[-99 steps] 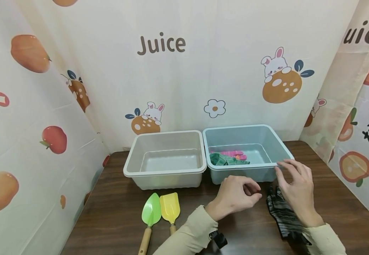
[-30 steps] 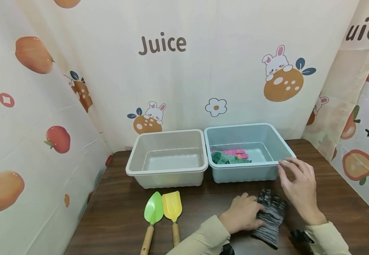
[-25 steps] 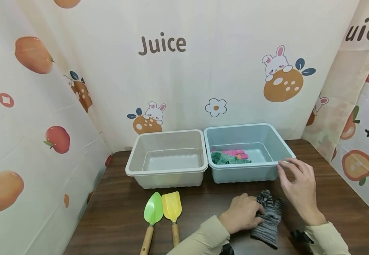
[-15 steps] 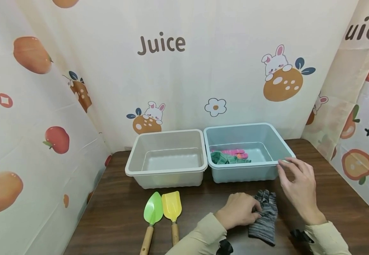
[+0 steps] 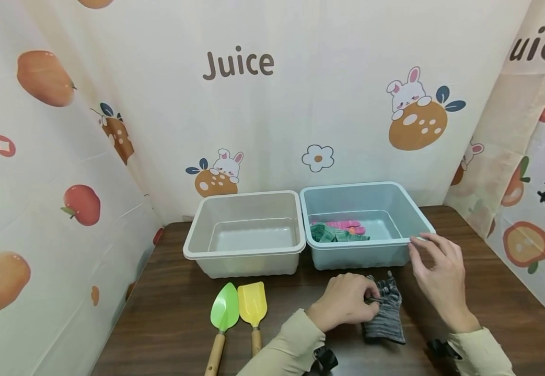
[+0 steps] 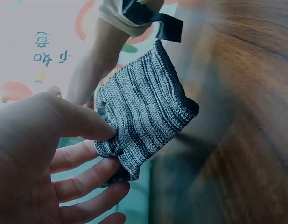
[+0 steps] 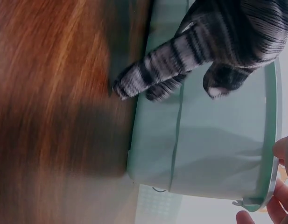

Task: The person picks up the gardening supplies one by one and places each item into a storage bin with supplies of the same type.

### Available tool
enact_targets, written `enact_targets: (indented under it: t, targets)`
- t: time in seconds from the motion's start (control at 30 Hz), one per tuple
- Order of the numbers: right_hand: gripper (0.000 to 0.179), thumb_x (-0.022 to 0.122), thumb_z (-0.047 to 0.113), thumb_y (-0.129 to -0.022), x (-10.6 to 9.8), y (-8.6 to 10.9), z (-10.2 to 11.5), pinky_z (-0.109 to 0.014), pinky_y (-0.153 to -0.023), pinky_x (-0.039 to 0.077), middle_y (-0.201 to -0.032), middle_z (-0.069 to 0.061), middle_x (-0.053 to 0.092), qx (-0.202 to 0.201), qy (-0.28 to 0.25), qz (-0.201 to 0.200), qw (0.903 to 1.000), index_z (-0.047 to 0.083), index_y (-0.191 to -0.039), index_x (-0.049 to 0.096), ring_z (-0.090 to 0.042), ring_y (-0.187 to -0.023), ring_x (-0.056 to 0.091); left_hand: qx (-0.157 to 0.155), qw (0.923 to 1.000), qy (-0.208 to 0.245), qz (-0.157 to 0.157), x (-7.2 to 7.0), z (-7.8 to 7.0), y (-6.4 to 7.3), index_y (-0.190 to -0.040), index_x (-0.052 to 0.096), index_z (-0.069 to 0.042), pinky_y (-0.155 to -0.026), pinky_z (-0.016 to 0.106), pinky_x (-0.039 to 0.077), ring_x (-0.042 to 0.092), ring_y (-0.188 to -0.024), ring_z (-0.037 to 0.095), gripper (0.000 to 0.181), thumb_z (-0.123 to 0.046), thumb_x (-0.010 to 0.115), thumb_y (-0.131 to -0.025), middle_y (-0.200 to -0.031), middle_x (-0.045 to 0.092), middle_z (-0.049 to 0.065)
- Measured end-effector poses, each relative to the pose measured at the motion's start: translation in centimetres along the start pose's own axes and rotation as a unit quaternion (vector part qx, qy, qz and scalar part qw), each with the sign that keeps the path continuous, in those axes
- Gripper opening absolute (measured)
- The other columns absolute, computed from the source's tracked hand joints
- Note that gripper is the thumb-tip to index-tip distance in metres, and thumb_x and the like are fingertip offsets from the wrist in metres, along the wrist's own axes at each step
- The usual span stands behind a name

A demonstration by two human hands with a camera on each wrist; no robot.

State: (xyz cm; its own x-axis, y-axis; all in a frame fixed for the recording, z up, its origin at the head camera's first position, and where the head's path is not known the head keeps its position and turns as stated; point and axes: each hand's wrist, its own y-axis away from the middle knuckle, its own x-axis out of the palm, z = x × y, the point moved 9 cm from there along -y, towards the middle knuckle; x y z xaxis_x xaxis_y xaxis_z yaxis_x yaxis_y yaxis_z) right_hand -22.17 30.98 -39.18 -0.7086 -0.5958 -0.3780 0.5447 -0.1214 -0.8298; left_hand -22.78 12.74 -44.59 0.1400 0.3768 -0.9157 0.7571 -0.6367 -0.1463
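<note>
Mvd since earlier: grey glove, now up off brown tbl. On tbl: blue bin, beige bin just L. R hand grips blue bin's nr rim; L hand pinches grey glove in front. Green cloth + pink glove inside.

"What does the person at the table wear?"

"A light beige left sleeve and a matching right sleeve, both softly creased and ending in plain cuffs."

"And the dark pieces?"

"A black left wrist fitting and a black right wrist fitting (finer detail is lost in the darkness), the latter with a flat, square-ended tab."

"The hands?"

"Bare, both left hand and right hand."
</note>
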Motion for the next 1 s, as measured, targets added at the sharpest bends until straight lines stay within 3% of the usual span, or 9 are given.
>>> enact_targets:
  t: [0.77,1.0]
  targets:
    - [0.028,0.083,-0.009,-0.08,0.0,0.0,0.0,-0.028,-0.102,0.033,-0.117,-0.025,0.071,0.005,0.004,0.004,1.0,-0.003,-0.107,0.08,-0.049,-0.111,0.056,-0.001,0.9942,0.077,-0.075,-4.4,0.0,0.4,-0.1,0.081,-0.032,-0.059,0.007,0.037,0.046,-0.065,-0.017,0.011,-0.032,0.074,-0.092,-0.077,0.063,-0.024]
    - [0.029,0.084,-0.01,-0.078,-0.1,0.0,0.1,-0.027,-0.103,0.033,-0.115,-0.026,0.072,-0.006,0.002,-0.006,1.0,-0.003,-0.106,0.08,-0.05,-0.109,0.057,0.009,0.9885,0.116,-0.097,-5.9,-0.2,0.6,-0.101,0.08,-0.031,-0.061,0.006,0.04,0.045,-0.065,-0.02,0.01,-0.031,0.074,-0.093,-0.076,0.061,-0.025]
